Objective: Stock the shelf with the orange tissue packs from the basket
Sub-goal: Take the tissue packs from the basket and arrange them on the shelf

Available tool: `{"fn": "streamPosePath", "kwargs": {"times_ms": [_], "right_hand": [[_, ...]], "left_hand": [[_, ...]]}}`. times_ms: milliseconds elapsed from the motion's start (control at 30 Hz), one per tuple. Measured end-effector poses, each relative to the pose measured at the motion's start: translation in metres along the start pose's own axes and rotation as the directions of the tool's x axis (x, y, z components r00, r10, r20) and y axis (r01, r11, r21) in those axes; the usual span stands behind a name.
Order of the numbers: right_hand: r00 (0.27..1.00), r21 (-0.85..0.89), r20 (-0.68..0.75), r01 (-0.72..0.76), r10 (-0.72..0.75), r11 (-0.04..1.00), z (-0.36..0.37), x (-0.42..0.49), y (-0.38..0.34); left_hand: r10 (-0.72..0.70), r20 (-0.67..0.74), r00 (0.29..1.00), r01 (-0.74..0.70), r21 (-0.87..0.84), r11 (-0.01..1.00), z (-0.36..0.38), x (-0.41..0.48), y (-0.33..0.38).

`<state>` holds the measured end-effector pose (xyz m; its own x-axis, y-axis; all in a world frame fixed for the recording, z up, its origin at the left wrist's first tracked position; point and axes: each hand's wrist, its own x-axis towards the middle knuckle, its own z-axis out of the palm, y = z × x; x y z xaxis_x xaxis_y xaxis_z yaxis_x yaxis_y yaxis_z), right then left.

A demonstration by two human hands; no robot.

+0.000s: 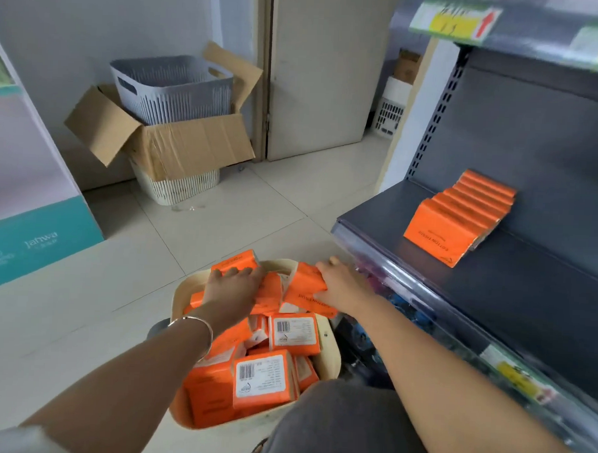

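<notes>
Head view: a person is looking down at both arms reaching into a basket point(331, 361) standing on the floor.
Left hand point(233, 288): it is curling its fingers over an orange pack point(236, 261) at the basket's far rim, gripping it; a thin bracelet point(197, 328) is sitting on the wrist.
Right hand point(339, 284): it is gripping a tilted pack point(305, 288) just beside the left hand; the print on that pack is reading upside down and blurring.
Orange tissue packs point(263, 379): they are lying jumbled in the basket below both hands, two showing white panels with barcodes and small print too fine to read.
Shelf point(528, 270): dark grey, it is running along to the right of the right hand.
Shelved row point(459, 216): packs are standing upright on the shelf beyond the right hand, the front one showing "COTTON TISSUE" sideways.
Price tag point(454, 20): yellow with a red arrow, it is blurring above.
Teal panel point(41, 239): far left of the left hand, it is showing "Jahwa".
Room: pale floor tiles point(222, 216) are lying under everything; a cardboard box point(191, 146) holding a grey bin point(173, 87) is sitting well beyond the left hand.
</notes>
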<state>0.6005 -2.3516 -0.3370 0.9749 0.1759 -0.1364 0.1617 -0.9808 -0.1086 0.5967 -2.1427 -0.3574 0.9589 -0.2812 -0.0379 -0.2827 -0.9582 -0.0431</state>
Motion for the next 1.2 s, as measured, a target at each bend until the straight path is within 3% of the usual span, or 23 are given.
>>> {"fn": "streamPosePath", "kwargs": {"times_ms": [133,233,367,567,867,967,1067,1200], "right_hand": [[0.985,-0.016,-0.163,-0.068,0.064,0.998,-0.039,-0.019,0.015],[0.936,0.032,-0.327,-0.130,0.133,0.991,-0.069,-0.040,0.039],[0.863,0.085,-0.431,-0.250,0.262,0.965,-0.087,-0.057,0.085],[0.855,0.090,-0.395,-0.329,0.337,0.940,-0.088,-0.048,0.135],[0.800,-0.066,-0.537,-0.355,0.267,0.932,-0.080,-0.025,0.162],[0.825,0.015,-0.501,-0.293,0.261,0.956,-0.082,-0.033,0.179],[0.778,0.197,-0.521,-0.290,0.351,0.936,-0.083,-0.043,0.192],[0.776,0.280,-0.497,-0.281,0.389,0.918,-0.078,-0.052,0.197]], "left_hand": [[-0.001,-0.164,0.986,-0.006,-0.039,0.999,-0.031,0.008,0.015],[0.012,-0.264,0.964,-0.048,-0.129,0.991,-0.058,0.019,0.041],[0.104,-0.330,0.938,-0.161,-0.149,0.976,-0.086,0.037,0.083],[0.297,-0.343,0.891,-0.348,-0.097,0.932,-0.108,0.073,0.129],[0.492,-0.216,0.843,-0.513,-0.048,0.857,-0.122,0.121,0.174],[0.531,-0.165,0.831,-0.541,-0.017,0.841,-0.126,0.131,0.186],[0.563,-0.128,0.816,-0.573,-0.054,0.818,-0.126,0.136,0.199],[0.510,-0.216,0.833,-0.550,-0.220,0.806,-0.114,0.132,0.211]]}}
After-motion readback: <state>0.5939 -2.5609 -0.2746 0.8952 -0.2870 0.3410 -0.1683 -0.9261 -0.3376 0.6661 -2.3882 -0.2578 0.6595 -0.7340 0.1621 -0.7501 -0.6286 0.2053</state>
